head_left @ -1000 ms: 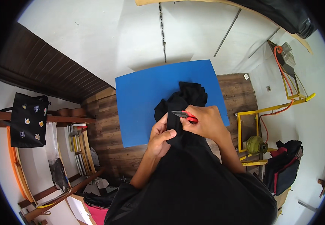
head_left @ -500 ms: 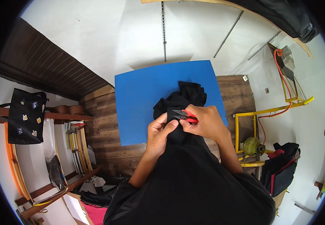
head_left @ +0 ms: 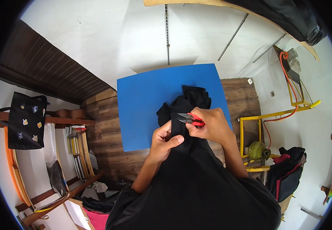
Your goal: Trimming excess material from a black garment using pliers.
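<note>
My right hand (head_left: pixel 211 123) is closed around red-handled thread snips (head_left: pixel 196 119). Their grey blades point left and lie over the edge of a black cloth (head_left: pixel 179 132). With its thumb on top and fingers underneath, my left hand (head_left: pixel 165 141) grips a flat, band-like part of that cloth below the blades. The rest of the black cloth bunches up on the blue table beyond my hands. Whether the blade tips touch the fabric or a thread, I cannot tell.
Under the cloth stands a blue table (head_left: pixel 143 111). On the right are a yellow metal frame (head_left: pixel 250 115) and a green gas cylinder (head_left: pixel 257 151). A black bag (head_left: pixel 26 120) hangs at the left by a wooden rack (head_left: pixel 70 118).
The snips have shifted slightly right and their blades now show more fully. My left thumb has slid down the cloth, away from the blades.
</note>
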`<state>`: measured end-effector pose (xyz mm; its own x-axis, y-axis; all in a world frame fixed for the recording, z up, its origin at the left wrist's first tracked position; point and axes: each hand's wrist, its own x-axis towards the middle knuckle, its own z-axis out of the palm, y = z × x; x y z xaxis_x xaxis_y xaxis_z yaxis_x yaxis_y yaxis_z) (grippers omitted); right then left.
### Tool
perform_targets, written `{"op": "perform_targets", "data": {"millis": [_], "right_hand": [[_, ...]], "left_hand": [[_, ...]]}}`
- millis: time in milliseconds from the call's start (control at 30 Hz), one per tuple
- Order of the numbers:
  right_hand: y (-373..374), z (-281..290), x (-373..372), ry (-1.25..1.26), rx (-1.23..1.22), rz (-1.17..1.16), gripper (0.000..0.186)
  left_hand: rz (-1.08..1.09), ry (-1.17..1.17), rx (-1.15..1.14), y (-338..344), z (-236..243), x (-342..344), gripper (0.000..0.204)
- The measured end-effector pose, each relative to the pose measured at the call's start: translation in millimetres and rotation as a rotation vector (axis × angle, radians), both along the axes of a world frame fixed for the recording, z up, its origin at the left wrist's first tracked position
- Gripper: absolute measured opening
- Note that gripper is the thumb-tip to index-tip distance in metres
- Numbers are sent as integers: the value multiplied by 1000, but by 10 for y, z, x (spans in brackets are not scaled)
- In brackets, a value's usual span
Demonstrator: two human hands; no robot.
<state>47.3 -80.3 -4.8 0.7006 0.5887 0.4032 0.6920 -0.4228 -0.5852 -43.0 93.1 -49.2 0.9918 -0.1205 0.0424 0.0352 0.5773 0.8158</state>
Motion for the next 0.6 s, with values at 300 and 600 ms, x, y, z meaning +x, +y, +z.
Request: {"op": "perform_targets", "data": {"millis": [300,600], "right_hand": [[25,-27,49,26,-5,41,23],[76,-92,109,20,-37,38,23]], "left_hand": [[104,73,1,40,-5,113,26],[66,92,58,18,194,129,33]]}}
